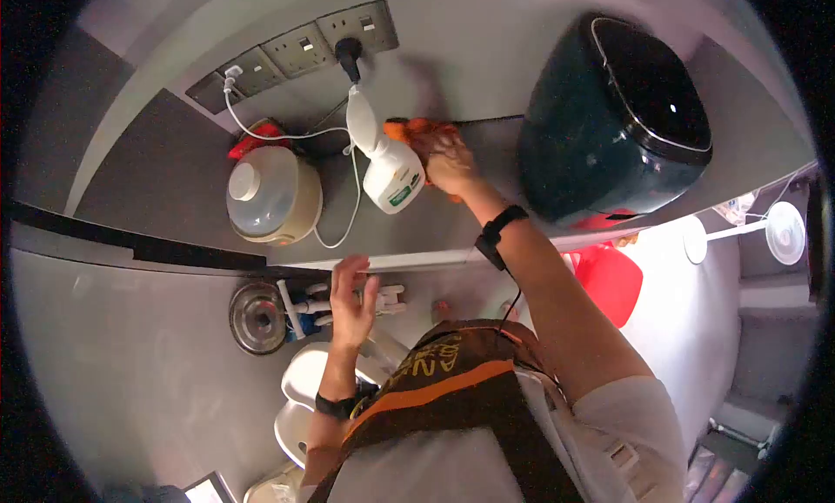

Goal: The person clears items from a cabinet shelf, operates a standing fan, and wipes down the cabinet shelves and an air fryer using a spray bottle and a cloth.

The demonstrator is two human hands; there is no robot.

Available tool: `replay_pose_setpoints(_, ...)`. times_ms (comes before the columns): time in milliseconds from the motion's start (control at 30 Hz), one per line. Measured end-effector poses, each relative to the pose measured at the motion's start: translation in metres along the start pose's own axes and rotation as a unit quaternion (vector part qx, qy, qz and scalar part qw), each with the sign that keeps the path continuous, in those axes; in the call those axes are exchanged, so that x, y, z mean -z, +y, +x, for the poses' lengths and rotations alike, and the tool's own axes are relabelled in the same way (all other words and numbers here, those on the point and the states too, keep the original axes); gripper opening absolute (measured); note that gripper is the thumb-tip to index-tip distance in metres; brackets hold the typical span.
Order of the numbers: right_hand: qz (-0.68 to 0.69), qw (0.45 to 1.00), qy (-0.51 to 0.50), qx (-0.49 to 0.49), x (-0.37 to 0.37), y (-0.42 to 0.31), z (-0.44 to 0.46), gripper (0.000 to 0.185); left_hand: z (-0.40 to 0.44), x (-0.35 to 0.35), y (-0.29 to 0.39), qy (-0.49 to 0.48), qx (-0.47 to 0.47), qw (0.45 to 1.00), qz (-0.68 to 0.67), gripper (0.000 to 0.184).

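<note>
My right hand (451, 164) presses an orange cloth (409, 132) onto the grey shelf (491, 159), close to the wall. Its fingers lie over the cloth and partly hide it. Just left of that hand stands a white spray bottle (393, 177) with a green patch on its label, covering part of the cloth. My left hand (351, 305) is in the air in front of the shelf edge, fingers apart and holding nothing.
A dark air fryer-like appliance (578, 129) stands right. Left is a round cream appliance with a clear lid (271, 194), beside a white cable (355, 203). Wall sockets (300, 49) hold plugs. Below are a white chair (306, 373) and a red object (611, 281).
</note>
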State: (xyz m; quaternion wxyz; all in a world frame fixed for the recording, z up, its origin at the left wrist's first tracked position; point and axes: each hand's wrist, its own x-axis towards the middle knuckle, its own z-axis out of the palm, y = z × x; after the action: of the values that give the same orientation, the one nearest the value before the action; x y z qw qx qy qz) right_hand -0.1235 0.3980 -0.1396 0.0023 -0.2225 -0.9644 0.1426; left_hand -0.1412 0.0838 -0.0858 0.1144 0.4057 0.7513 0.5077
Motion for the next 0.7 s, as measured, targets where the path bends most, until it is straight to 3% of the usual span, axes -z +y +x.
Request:
replay_pose_setpoints(33, 0.0, 1.0, -0.003, -0.003, -0.004, 0.005, -0.007, 0.051, 0.008, 0.001, 0.002, -0.001, -0.049, 0.996, 0.071, 0.027)
replay_pose_setpoints(100, -0.027, 0.977, 0.158, -0.143, -0.025, 0.037, -0.023, 0.055, 0.016, 0.002, -0.003, 0.004, -0.051, 0.997, 0.049, 0.026)
replay_pose_setpoints(233, -0.13, 0.941, 0.239, -0.2, -0.038, 0.053, -0.046, 0.056, 0.016, 0.0, -0.006, -0.023, -0.058, 0.997, 0.048, 0.023)
replay_pose_setpoints(300, -0.044, 0.949, 0.258, -0.177, -0.036, 0.016, -0.081, 0.055, 0.016, -0.011, -0.006, -0.03, -0.05, 0.998, 0.036, 0.021)
replay_pose_setpoints(367, -0.064, 0.966, 0.238, -0.076, -0.047, -0.002, -0.122, 0.053, 0.021, -0.03, 0.001, -0.041, -0.066, 0.997, 0.026, 0.021)
replay_pose_setpoints(400, -0.069, 0.964, 0.241, -0.088, -0.048, 0.001, -0.146, 0.053, 0.024, -0.04, 0.003, -0.056, -0.078, 0.995, 0.004, 0.021)
replay_pose_setpoints(467, -0.075, 0.969, 0.235, 0.03, -0.046, 0.017, -0.192, 0.05, 0.03, -0.064, 0.01, -0.08, -0.091, 0.993, -0.009, 0.022)
replay_pose_setpoints(600, -0.118, 0.955, 0.273, 0.017, -0.049, 0.092, -0.268, 0.048, 0.047, -0.12, 0.015, -0.133, -0.051, 0.986, -0.091, 0.022)
replay_pose_setpoints(667, -0.066, 0.958, 0.28, 0.009, -0.052, 0.136, -0.309, 0.042, 0.058, -0.154, 0.005, -0.152, 0.018, 0.966, -0.208, 0.022)
replay_pose_setpoints(700, -0.006, 0.956, 0.29, -0.052, -0.04, 0.152, -0.33, 0.036, 0.064, -0.169, 0.008, -0.152, 0.013, 0.966, -0.208, 0.022)
